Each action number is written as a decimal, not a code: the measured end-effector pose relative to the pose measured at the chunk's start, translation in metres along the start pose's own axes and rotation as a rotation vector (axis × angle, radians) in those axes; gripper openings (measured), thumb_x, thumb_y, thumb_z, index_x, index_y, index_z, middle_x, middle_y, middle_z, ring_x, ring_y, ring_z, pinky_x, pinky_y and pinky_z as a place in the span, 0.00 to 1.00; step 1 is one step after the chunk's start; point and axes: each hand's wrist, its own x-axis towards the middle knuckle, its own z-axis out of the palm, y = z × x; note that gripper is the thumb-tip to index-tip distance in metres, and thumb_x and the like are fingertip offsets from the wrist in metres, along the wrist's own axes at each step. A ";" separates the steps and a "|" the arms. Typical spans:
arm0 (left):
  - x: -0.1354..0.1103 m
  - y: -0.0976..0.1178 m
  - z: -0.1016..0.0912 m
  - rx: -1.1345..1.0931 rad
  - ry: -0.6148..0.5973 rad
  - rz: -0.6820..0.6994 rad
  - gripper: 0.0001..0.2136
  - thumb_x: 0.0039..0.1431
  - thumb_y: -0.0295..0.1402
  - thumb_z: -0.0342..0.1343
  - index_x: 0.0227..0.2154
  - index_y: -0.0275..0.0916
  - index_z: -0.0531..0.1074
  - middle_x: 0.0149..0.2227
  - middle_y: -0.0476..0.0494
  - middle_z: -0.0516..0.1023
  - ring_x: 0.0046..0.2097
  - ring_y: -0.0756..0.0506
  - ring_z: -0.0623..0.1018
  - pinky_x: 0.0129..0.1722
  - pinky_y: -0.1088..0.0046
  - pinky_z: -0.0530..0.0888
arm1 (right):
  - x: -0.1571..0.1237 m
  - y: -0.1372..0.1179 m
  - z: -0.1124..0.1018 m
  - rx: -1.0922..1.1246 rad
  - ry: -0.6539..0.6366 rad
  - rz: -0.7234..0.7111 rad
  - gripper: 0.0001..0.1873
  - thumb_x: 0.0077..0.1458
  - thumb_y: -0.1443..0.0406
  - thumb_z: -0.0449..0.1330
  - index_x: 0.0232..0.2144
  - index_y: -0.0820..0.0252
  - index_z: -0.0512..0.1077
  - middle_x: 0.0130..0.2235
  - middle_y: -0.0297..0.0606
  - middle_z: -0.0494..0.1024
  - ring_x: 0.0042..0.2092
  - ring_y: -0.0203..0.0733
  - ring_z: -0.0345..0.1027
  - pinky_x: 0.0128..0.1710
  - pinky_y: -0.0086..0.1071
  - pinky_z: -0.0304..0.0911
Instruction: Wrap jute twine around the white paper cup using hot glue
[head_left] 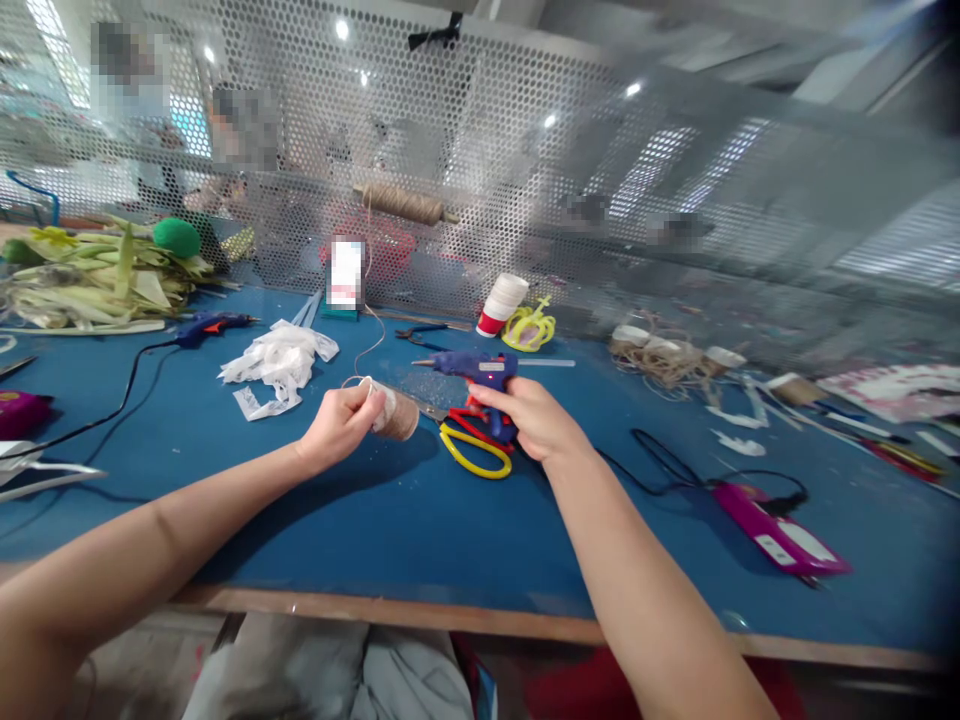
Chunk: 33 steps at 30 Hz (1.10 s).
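My left hand (341,422) is closed round a paper cup wrapped in brown twine (395,412), held on its side just above the blue table (420,520). A thin twine strand (369,345) runs from the cup up toward the twine spool (401,203) on the mesh panel. My right hand (529,418) grips the handle of a blue glue gun (474,367), its nozzle pointing left. Yellow-and-red-handled scissors (476,448) lie on the table between my hands, under the glue gun.
A second glue gun (208,325) with a black cord, white lace scraps (276,362), a cup stack (501,303) and a yellow cord bundle (529,328) lie further back. A pink power strip (776,532) sits at right. Green leaves (97,272) pile far left. Other people sit behind the mesh.
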 end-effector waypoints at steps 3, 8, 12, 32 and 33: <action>-0.001 -0.001 0.000 -0.014 -0.019 0.015 0.19 0.57 0.41 0.43 0.14 0.38 0.56 0.17 0.53 0.55 0.22 0.53 0.57 0.23 0.76 0.56 | 0.031 0.012 -0.007 -0.113 0.071 0.043 0.14 0.45 0.57 0.63 0.21 0.63 0.68 0.22 0.34 0.72 0.22 0.30 0.63 0.24 0.25 0.61; -0.003 -0.003 0.000 -0.027 -0.029 0.035 0.19 0.58 0.41 0.44 0.14 0.37 0.54 0.17 0.54 0.53 0.22 0.54 0.55 0.22 0.76 0.54 | 0.071 0.033 -0.008 -0.391 0.169 0.121 0.16 0.50 0.58 0.60 0.18 0.63 0.67 0.17 0.34 0.68 0.18 0.32 0.61 0.19 0.26 0.55; -0.004 -0.002 0.000 -0.024 -0.073 0.041 0.19 0.58 0.41 0.43 0.15 0.37 0.55 0.18 0.53 0.55 0.22 0.54 0.56 0.23 0.76 0.56 | 0.085 0.042 -0.006 -0.623 0.228 0.135 0.17 0.49 0.57 0.60 0.17 0.63 0.70 0.19 0.42 0.72 0.28 0.45 0.71 0.26 0.31 0.60; -0.014 0.018 -0.002 -0.042 -0.322 0.228 0.20 0.59 0.39 0.44 0.15 0.34 0.63 0.18 0.50 0.66 0.22 0.54 0.63 0.24 0.79 0.63 | 0.008 -0.025 0.071 0.018 -0.551 -0.192 0.08 0.44 0.63 0.63 0.24 0.63 0.70 0.38 0.39 0.74 0.39 0.37 0.67 0.41 0.33 0.61; -0.013 0.018 -0.002 -0.088 -0.328 0.166 0.21 0.59 0.42 0.44 0.16 0.34 0.64 0.18 0.49 0.66 0.22 0.54 0.63 0.24 0.78 0.63 | 0.006 -0.024 0.071 0.073 -0.501 -0.183 0.08 0.43 0.62 0.63 0.25 0.63 0.70 0.36 0.37 0.74 0.37 0.36 0.67 0.40 0.32 0.60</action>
